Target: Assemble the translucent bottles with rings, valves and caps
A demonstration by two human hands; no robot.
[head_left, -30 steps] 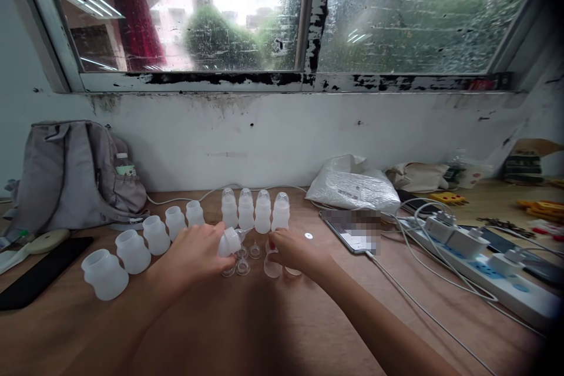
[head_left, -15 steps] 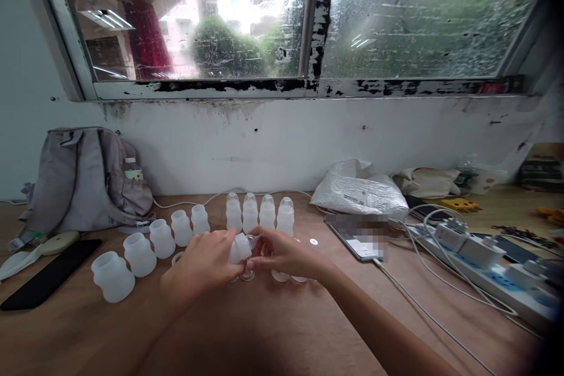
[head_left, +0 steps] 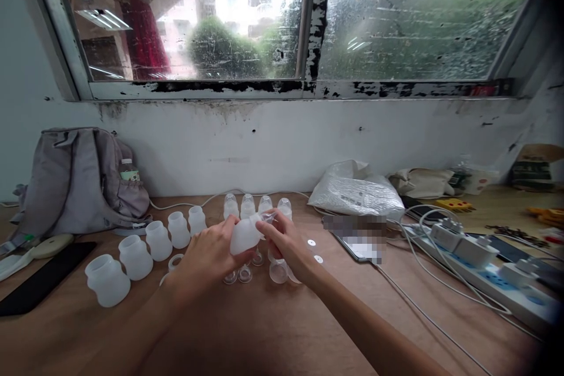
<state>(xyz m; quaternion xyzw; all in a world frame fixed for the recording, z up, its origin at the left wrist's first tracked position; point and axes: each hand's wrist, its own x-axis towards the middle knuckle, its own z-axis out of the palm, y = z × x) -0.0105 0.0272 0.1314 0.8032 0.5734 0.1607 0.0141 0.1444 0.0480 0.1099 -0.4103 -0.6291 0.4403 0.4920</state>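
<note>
My left hand [head_left: 210, 252] is wrapped round a frosted white baby bottle [head_left: 245, 236], tilted with its top toward the right. At that top, the fingers of my right hand [head_left: 286, 241] pinch a clear top piece [head_left: 268, 217]; whether it is a cap or a nipple I cannot tell. Below the bottle lie clear nipples [head_left: 245, 274] on the table. Clear domed caps [head_left: 278, 272] sit partly hidden under my right hand. Several capped bottles [head_left: 231, 205] stand in a row behind my hands. Left of my left hand is a white ring [head_left: 175, 261], partly covered.
Several uncapped bottle bodies [head_left: 108, 282] form a slanting row at left, beside a black slab [head_left: 48, 276] and a grey backpack [head_left: 83, 182]. Small white discs [head_left: 318, 259], a phone [head_left: 359, 247], a plastic bag [head_left: 356, 188] and a power strip with cables [head_left: 489, 276] are on the right.
The bottle has risen slightly, and more of its body shows. My right hand has moved up and right at its top. A second white disc and more nipples have come into view.
</note>
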